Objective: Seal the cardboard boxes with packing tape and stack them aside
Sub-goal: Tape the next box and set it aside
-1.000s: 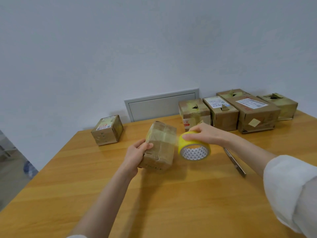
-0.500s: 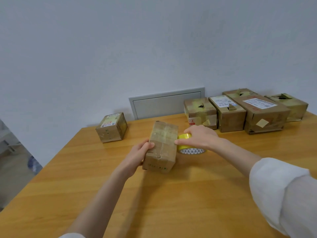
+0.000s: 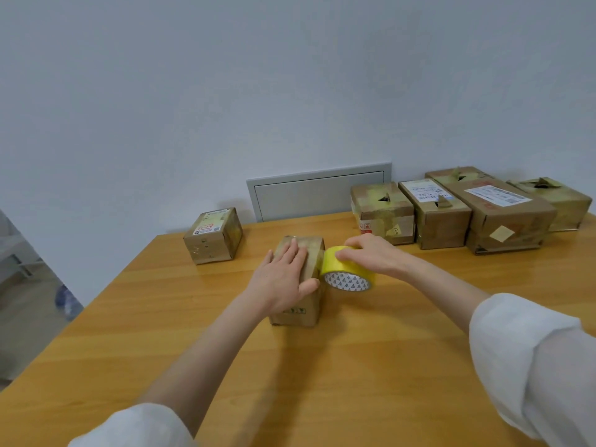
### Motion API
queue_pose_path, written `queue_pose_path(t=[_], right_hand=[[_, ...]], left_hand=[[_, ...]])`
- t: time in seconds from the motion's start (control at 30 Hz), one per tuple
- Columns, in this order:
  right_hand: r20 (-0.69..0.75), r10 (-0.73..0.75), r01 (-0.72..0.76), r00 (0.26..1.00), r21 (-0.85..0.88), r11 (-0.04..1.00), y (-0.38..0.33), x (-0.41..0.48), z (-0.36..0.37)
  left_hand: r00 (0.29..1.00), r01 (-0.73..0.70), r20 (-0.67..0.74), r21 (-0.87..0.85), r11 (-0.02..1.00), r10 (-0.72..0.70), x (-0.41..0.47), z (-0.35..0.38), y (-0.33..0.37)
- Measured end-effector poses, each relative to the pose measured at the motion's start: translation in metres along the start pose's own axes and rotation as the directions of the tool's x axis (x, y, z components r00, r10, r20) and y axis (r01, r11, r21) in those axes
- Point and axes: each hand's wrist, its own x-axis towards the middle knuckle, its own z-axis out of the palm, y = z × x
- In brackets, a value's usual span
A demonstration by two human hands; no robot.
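The cardboard box stands on the table directly under the left hand, which lies flat on its top with fingers straight, pressing down rather than curling round it. The box's long axis runs away from the person, in line with those fingers. Just right of that hand, the right hand curls over the tape roll and grips it from above. The roll's yellow edge touches the box's upper right edge, and its core faces the person.

By my reading, the tape must travel leftward from the right hand across the top, so the left palm will have to make way.

The box's near face carries small green marks, too small to read. The roll's core shows dark triangles and no legible words.

Beyond the left hand sits a single box with a red-and-white label. Beyond the right hand is a row of boxes, two of them with white barcode labels. None of this text is readable.
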Motion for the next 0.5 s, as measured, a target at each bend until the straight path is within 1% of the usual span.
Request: queue_pose_path(t=[0.07, 0.1, 0.17, 0.27, 0.33, 0.4, 0.43, 0.5], right_hand=[[0.002, -0.008, 0.008, 1.000, 0.040, 0.999, 0.000, -0.001, 0.000], [0.001, -0.009, 0.009, 1.000, 0.051, 0.999, 0.001, -0.001, 0.001], [-0.004, -0.018, 0.018, 1.000, 0.044, 0.999, 0.001, -0.002, 0.003], [-0.018, -0.036, 0.036, 0.999, 0.012, 0.999, -0.002, -0.007, 0.003], [-0.029, -0.049, 0.049, 0.998, 0.006, 0.999, -0.004, -0.010, 0.004], [-0.034, -0.072, 0.073, 0.997, 0.017, 0.997, -0.004, -0.011, 0.005], [-0.038, -0.080, 0.081, 0.996, 0.021, 0.997, -0.004, -0.012, 0.005], [-0.042, -0.094, 0.095, 0.995, 0.027, 0.995, -0.005, -0.014, 0.005]], left_hand=[[1.000, -0.013, -0.026, 0.016, 1.000, 0.014, 0.000, 0.003, 0.001], [1.000, -0.017, -0.017, 0.014, 1.000, 0.017, 0.001, 0.003, 0.000], [1.000, -0.012, 0.016, -0.002, 1.000, 0.012, 0.002, 0.000, 0.001], [1.000, -0.003, 0.024, -0.017, 1.000, 0.004, 0.001, -0.002, 0.002], [1.000, 0.005, 0.007, -0.114, 0.993, -0.005, 0.000, -0.006, 0.003], [0.998, 0.041, -0.031, -0.250, 0.967, -0.050, -0.001, -0.014, 0.005], [0.995, 0.076, -0.043, -0.287, 0.955, -0.092, -0.001, -0.017, 0.007], [0.982, 0.178, 0.000, -0.323, 0.930, -0.188, -0.001, -0.020, 0.010]])
